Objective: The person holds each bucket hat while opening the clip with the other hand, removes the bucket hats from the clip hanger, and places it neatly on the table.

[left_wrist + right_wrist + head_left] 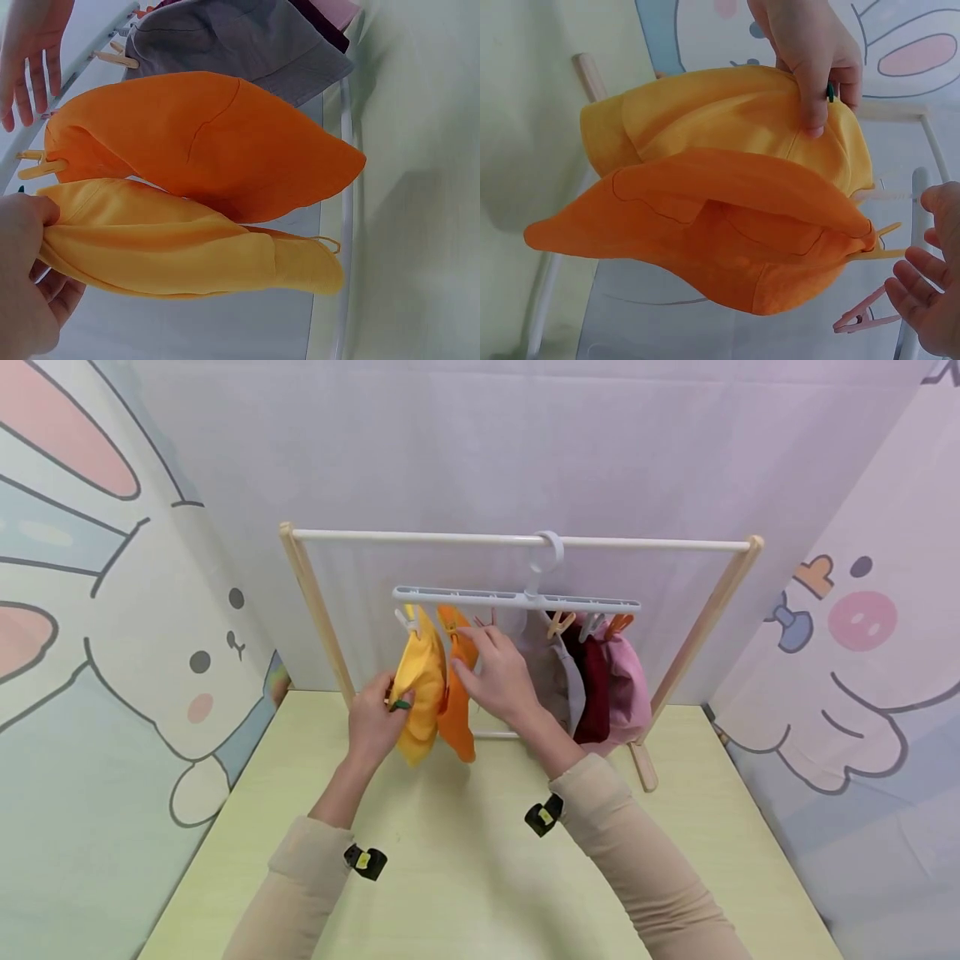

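Note:
A yellow cloth hat (422, 681) hangs from a white clip (408, 623) at the left end of a clip hanger (480, 597). My left hand (377, 714) pinches its side between thumb and fingers, with a small green piece (830, 91) showing by the fingers. Beside it an orange hat (202, 142) hangs from a yellow-orange clip (881, 244). Close to that clip is my right hand (498, 672), fingers spread and loosely bent, holding nothing. In the right wrist view its fingertips (911, 289) stand just apart from the clip.
Grey (551, 672), dark red (592, 685) and pink (626, 681) cloth items hang from clips on the hanger's right half. A pink clip (862, 313) hangs near the middle. The hanger hooks over a white rail (420, 537) with wooden posts, standing on a pale table (450, 877).

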`<state>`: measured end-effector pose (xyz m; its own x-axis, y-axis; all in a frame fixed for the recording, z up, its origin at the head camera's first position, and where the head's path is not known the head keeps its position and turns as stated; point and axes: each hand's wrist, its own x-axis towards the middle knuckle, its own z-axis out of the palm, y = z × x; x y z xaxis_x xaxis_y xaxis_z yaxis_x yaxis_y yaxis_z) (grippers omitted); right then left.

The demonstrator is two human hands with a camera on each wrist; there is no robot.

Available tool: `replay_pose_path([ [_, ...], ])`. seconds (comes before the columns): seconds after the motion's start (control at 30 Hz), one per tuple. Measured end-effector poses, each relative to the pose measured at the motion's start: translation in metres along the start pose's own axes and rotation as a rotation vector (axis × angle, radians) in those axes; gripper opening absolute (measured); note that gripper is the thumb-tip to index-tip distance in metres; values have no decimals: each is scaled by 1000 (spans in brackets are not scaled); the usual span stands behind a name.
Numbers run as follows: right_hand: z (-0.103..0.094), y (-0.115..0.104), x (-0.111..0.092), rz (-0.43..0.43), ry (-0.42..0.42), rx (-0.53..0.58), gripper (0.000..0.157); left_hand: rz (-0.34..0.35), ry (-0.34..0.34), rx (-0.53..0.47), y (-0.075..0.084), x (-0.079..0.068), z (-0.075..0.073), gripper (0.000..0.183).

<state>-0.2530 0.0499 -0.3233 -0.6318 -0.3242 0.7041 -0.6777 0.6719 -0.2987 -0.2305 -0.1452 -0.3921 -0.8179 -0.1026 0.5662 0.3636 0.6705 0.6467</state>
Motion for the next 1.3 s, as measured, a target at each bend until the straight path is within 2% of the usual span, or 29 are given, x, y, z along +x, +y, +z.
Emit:
replay_pose_path([
  [0.53,4,-10,5,6,1,2,37,77,15,-2,9,-14,1,18],
  [0.9,10,-20,9,19,-28,-16,38,163,47,9,15,-18,2,12],
  [1.3,14,-29,13,66,-61,6,42,207,11,-47,22,-26,2,10],
])
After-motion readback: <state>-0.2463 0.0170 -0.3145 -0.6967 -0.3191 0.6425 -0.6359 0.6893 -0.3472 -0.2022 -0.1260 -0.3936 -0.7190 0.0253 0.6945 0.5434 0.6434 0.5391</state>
